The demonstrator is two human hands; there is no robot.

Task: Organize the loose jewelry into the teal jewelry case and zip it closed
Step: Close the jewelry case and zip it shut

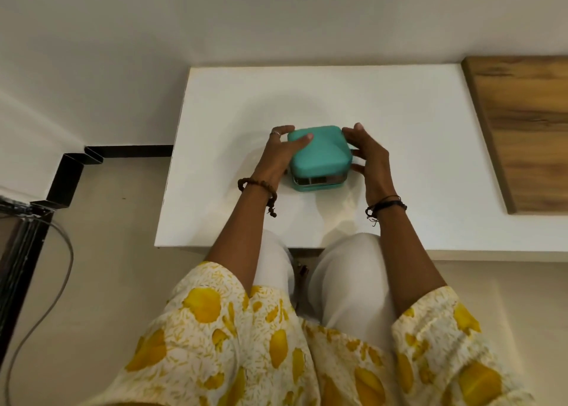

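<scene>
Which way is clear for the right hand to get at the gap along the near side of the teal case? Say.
Probably yes: the right hand already grips the teal case on its right side, and the near-side gap faces the person with nothing in front of it on the white table.

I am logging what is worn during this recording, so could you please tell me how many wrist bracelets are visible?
2: a brown beaded bracelet on the left wrist, and thin dark cord bands on the right wrist, beside the teal case. Strands on the right may be several.
</scene>
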